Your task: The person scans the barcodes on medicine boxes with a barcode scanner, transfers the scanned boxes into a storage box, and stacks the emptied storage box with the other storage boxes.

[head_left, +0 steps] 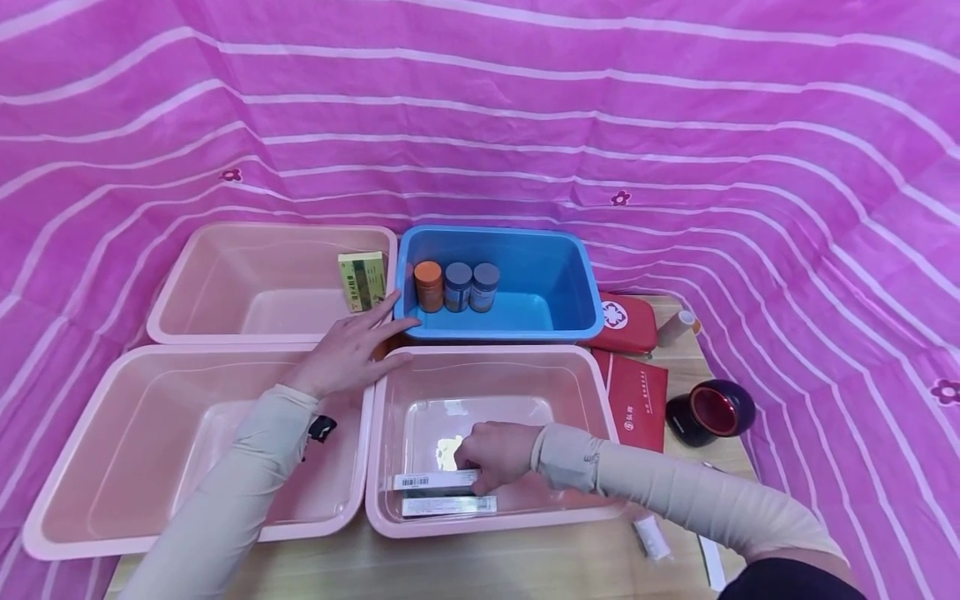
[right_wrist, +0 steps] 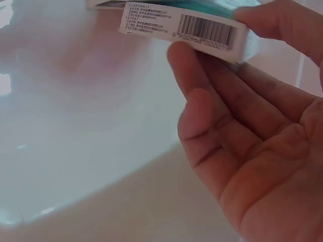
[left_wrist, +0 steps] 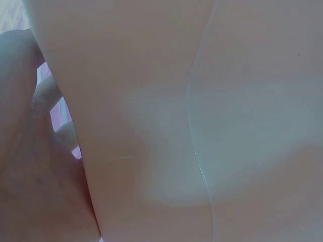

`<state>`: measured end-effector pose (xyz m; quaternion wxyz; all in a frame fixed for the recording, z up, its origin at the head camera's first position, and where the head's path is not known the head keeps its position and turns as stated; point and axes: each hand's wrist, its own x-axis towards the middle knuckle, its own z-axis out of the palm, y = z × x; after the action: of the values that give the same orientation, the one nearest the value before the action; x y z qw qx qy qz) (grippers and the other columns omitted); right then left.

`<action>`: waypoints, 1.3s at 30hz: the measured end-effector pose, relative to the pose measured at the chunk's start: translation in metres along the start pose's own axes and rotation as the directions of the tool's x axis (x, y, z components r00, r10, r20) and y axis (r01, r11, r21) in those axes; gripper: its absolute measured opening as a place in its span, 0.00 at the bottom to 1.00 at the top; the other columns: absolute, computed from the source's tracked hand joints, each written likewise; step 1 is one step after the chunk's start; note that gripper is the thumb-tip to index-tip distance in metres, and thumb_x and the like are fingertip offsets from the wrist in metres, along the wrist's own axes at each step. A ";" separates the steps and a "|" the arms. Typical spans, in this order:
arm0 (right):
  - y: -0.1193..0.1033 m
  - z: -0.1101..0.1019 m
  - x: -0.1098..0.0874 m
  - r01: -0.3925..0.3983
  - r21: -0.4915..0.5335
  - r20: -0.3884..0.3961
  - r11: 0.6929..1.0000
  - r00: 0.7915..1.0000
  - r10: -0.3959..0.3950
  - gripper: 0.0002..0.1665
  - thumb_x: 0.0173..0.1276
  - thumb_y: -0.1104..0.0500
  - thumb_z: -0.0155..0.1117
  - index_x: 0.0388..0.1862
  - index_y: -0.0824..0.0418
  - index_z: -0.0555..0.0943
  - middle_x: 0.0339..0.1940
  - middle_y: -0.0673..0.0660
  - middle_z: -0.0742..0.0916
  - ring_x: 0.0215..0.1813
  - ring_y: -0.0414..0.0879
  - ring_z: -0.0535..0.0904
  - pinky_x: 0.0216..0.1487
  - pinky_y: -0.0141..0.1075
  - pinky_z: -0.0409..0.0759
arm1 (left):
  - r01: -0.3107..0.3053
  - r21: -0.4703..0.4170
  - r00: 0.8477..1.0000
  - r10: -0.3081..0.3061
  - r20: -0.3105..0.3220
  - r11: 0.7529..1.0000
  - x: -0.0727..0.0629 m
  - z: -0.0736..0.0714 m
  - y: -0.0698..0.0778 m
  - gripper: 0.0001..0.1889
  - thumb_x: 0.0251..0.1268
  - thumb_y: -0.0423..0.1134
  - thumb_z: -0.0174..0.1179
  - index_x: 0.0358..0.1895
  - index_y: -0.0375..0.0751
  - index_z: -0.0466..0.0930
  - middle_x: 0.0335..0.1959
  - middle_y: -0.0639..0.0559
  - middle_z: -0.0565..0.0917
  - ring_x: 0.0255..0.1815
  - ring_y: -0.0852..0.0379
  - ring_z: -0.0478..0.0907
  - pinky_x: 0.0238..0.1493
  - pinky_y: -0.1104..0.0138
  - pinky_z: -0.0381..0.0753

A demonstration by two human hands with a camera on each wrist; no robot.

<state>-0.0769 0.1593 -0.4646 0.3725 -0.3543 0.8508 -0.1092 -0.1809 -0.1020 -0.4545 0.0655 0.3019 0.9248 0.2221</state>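
Observation:
My right hand [head_left: 501, 454] reaches into the front right pink bin [head_left: 487, 521] and pinches the end of a slim white medicine box [head_left: 437, 481]. In the right wrist view the thumb and fingertips grip this box [right_wrist: 176, 27], showing its barcode and a teal face. A second slim box [head_left: 450, 506] lies just in front of it on the bin floor. My left hand [head_left: 348, 350] rests with spread, extended fingers over the rims where the bins meet. The left wrist view shows mostly a pink bin wall [left_wrist: 151, 121], with the fingers partly hidden behind it.
Behind stands a blue bin [head_left: 540, 308] with an orange bottle [head_left: 428, 287] and grey-capped bottles [head_left: 458, 287]. The back left pink bin [head_left: 217, 283] holds a yellow-green box [head_left: 363, 281]. Red pouches [head_left: 628, 323] and a dark round object [head_left: 712, 408] sit on the right.

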 end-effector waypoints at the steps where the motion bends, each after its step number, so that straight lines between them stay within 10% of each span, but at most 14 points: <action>1: 0.000 -0.002 -0.001 0.003 0.010 -0.013 1.000 1.000 -0.002 0.09 0.63 0.56 0.78 0.41 0.48 0.89 0.32 0.40 0.89 0.29 0.33 0.79 0.37 0.25 0.78 | 0.000 0.000 1.000 0.000 0.000 1.000 0.000 0.000 0.000 0.32 0.72 0.56 0.62 0.77 0.57 0.68 0.86 0.43 0.48 0.81 0.33 0.57 0.75 0.34 0.60; 9: 0.005 -0.024 -0.024 0.062 0.101 -0.185 0.993 0.982 -0.043 0.14 0.66 0.52 0.75 0.49 0.53 0.89 0.40 0.44 0.92 0.31 0.30 0.80 0.37 0.24 0.81 | -0.002 -0.004 1.000 0.002 0.007 1.000 0.001 -0.001 0.003 0.33 0.73 0.56 0.62 0.78 0.55 0.67 0.86 0.43 0.48 0.81 0.32 0.57 0.75 0.34 0.60; 15: 0.011 -0.041 -0.059 0.190 0.230 -0.407 0.955 0.910 -0.083 0.16 0.65 0.55 0.75 0.51 0.56 0.88 0.45 0.48 0.92 0.36 0.30 0.83 0.40 0.27 0.85 | -0.003 -0.007 1.000 0.004 0.024 1.000 0.001 0.000 0.004 0.32 0.74 0.56 0.59 0.78 0.56 0.67 0.86 0.43 0.47 0.81 0.31 0.55 0.75 0.34 0.59; 24: 0.036 -0.055 -0.147 0.175 0.229 -0.731 0.958 0.681 0.051 0.12 0.65 0.59 0.75 0.48 0.55 0.87 0.35 0.46 0.89 0.27 0.37 0.79 0.25 0.30 0.77 | -0.005 -0.003 1.000 0.005 0.025 1.000 0.004 0.002 0.004 0.33 0.73 0.59 0.59 0.78 0.58 0.66 0.86 0.44 0.47 0.81 0.32 0.56 0.74 0.34 0.61; 30: 0.055 -0.051 -0.211 0.127 0.308 -0.858 0.943 0.465 0.218 0.10 0.62 0.73 0.72 0.40 0.62 0.85 0.29 0.48 0.88 0.25 0.37 0.83 0.24 0.29 0.81 | 0.002 0.002 0.999 -0.002 0.036 1.000 0.005 0.001 0.005 0.33 0.74 0.58 0.59 0.78 0.58 0.66 0.86 0.44 0.46 0.81 0.32 0.55 0.75 0.34 0.61; 33: 0.068 -0.043 -0.235 0.165 0.439 -0.858 0.883 0.369 0.358 0.08 0.63 0.76 0.68 0.36 0.65 0.83 0.25 0.48 0.88 0.23 0.37 0.84 0.21 0.29 0.81 | 0.003 0.003 0.999 -0.003 0.034 1.000 0.003 -0.001 0.005 0.33 0.74 0.58 0.59 0.78 0.57 0.66 0.86 0.43 0.47 0.81 0.32 0.55 0.75 0.34 0.60; 39: 0.105 -0.011 -0.261 0.278 0.660 -0.751 0.697 0.257 0.608 0.09 0.69 0.73 0.65 0.34 0.60 0.84 0.20 0.48 0.86 0.20 0.37 0.84 0.16 0.32 0.81 | 0.007 -0.001 0.999 -0.007 0.038 1.000 0.000 -0.003 0.005 0.33 0.74 0.57 0.59 0.79 0.56 0.65 0.86 0.42 0.46 0.81 0.31 0.55 0.75 0.34 0.60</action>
<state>-0.0159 0.4132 -0.3586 -0.1036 0.0553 0.8201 -0.5600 -0.1792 -0.0992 -0.4492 0.0840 0.3026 0.9244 0.2165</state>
